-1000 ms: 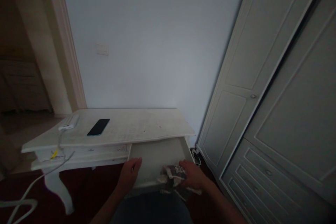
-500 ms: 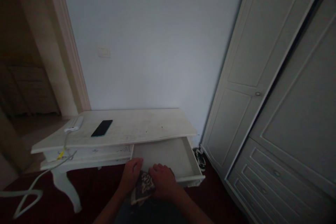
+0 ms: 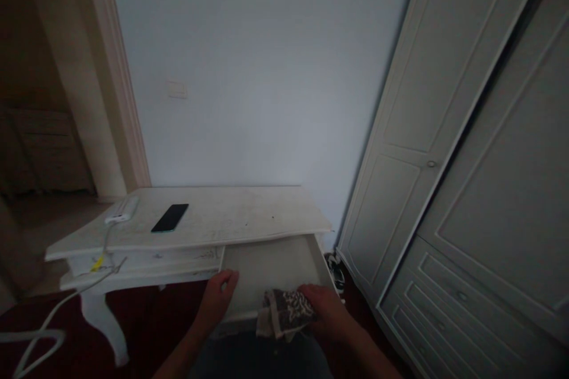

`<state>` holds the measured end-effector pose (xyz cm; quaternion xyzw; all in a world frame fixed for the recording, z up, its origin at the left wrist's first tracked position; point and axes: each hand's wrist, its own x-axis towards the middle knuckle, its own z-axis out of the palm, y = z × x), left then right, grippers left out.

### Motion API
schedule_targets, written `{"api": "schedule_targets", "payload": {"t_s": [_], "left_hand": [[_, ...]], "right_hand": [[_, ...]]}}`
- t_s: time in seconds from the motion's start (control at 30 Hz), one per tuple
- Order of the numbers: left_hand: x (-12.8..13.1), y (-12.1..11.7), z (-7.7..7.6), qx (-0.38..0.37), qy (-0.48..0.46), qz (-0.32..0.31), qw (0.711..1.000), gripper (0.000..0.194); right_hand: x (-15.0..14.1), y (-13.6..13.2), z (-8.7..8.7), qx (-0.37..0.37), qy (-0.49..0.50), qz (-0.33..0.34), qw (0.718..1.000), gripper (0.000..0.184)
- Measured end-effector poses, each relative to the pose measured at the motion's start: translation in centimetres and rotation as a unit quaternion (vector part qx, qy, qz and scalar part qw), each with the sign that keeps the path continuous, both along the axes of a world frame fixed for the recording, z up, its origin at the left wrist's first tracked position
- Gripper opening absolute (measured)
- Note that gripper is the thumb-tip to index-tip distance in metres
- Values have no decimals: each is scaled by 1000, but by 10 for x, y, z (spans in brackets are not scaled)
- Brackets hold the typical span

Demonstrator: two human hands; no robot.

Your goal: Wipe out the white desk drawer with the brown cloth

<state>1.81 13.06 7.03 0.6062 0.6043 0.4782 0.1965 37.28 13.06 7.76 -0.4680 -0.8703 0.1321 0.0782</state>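
Observation:
My right hand [image 3: 326,308] is closed on a folded cloth [image 3: 291,311] with a dark brown and cream pattern. The cloth hangs over the front edge of a pulled-out white drawer [image 3: 267,266], and its left part droops loose. At the drawer's front left corner is my left hand [image 3: 221,293], its fingers curled over the edge and partly hidden. The inside of the drawer is pale, with no object visible in it. This drawer belongs to a worn white table [image 3: 235,204] standing against the wall.
A black phone [image 3: 170,218] and a white power strip [image 3: 122,210] lie on the tabletop's left, with a white cable [image 3: 53,314] trailing down. Shoes [image 3: 335,269] stand on the dark red floor right of the drawer. A grey-white wardrobe [image 3: 400,189] rises at the right.
My right hand has moved right with the cloth, which has come away from beside my left hand and now spreads over the drawer's front edge. My left hand has stayed near the drawer's corner.

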Motion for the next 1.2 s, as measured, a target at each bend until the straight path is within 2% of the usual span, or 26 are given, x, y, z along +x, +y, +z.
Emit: {"api": "schedule_targets", "payload": {"t_s": [0.2,0.4,0.5,0.57,0.73,0.97,1.07,1.2], "left_hand": [[3,1,5,-8,-6,-1,1000,62],[8,1,3,-22,19,5,1000,60],[8,0,3,-30,30,2,999,61],[7,1,3,-33,35,-6,999,63],[5,1,4,-34,43,-18,998,62],[4,1,5,-31,37,-22,999,56],[4,1,4,-29,34,-21,999,55],[4,1,2,-26,33,-27,999,56]], "right_hand": [[-27,1,15,-39,11,28,999,53],[-98,2,26,-47,24,116,992,48],[-133,2,24,-39,-2,131,991,47],[-145,0,22,-29,-13,125,992,46],[-145,-7,17,-10,-3,98,995,47],[-141,-16,27,-18,26,108,994,45],[-129,-12,29,-34,36,131,990,53],[-96,-2,29,-65,36,129,989,59]]}}
